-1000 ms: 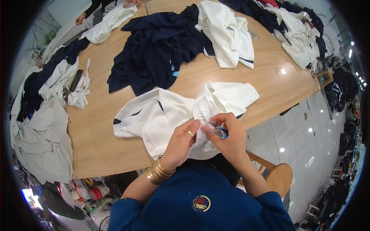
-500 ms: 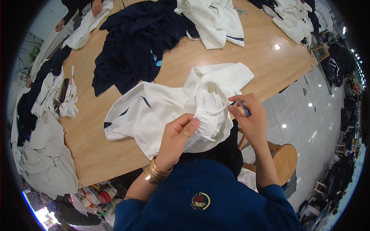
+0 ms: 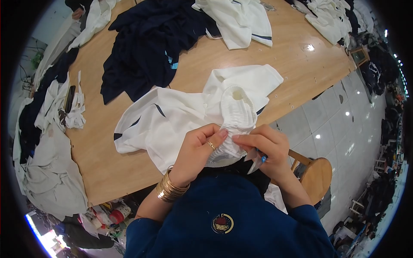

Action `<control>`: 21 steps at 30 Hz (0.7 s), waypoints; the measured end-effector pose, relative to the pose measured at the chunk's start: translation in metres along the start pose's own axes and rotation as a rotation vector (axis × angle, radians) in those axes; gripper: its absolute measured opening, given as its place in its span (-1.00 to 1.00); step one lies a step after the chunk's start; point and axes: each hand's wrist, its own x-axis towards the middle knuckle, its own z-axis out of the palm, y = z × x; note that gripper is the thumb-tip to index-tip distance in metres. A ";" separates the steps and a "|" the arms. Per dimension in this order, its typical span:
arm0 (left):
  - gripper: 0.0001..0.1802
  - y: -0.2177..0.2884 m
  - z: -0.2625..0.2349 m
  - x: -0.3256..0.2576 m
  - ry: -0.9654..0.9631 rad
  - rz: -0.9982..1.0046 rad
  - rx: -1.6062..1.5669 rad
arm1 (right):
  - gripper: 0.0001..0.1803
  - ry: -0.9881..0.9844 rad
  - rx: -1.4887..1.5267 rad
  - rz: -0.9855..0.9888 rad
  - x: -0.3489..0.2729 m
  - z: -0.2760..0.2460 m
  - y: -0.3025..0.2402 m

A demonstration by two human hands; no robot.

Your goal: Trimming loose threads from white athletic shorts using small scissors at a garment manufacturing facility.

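A pair of white shorts [image 3: 176,107] with navy trim lies across the table's near edge, its gathered elastic waistband [image 3: 237,115] bunched up toward me. My left hand [image 3: 202,148], with a ring and gold bangles, pinches the waistband between thumb and fingers. Close beside it, my right hand [image 3: 269,148] has thumb and forefinger pressed together at the waistband's edge; what exactly lies between those fingertips is too small to tell. Tucked in the same palm is a small blue-handled tool [image 3: 263,159] with pale pointed blades, like thread snips, partly hidden by the fingers.
On the wooden table [image 3: 116,172] lie a navy cloth heap [image 3: 146,47] and another white garment [image 3: 236,21]. Light cloth [image 3: 51,172] hangs over the left edge. A wooden stool [image 3: 317,178] stands at my right. Another person's hand [image 3: 77,13] shows at far left.
My right hand has come down and left along the waistband, closer to my left hand. The blue-handled tool has turned, its blades now pointing toward me. The left hand keeps its grip.
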 end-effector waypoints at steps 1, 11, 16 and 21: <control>-0.77 0.000 -0.001 0.002 0.000 -0.003 -0.004 | -0.71 -0.021 -0.065 -0.052 0.002 -0.001 0.000; -0.75 0.008 -0.008 0.001 -0.018 0.060 0.181 | -0.74 0.022 0.518 0.400 0.005 -0.013 -0.001; -0.76 0.012 -0.009 0.000 -0.027 0.062 0.188 | -0.85 -0.103 0.172 0.174 0.012 -0.020 -0.006; -0.74 0.010 -0.009 0.003 -0.075 0.013 0.212 | -0.57 -0.150 0.043 -0.014 0.009 -0.010 -0.001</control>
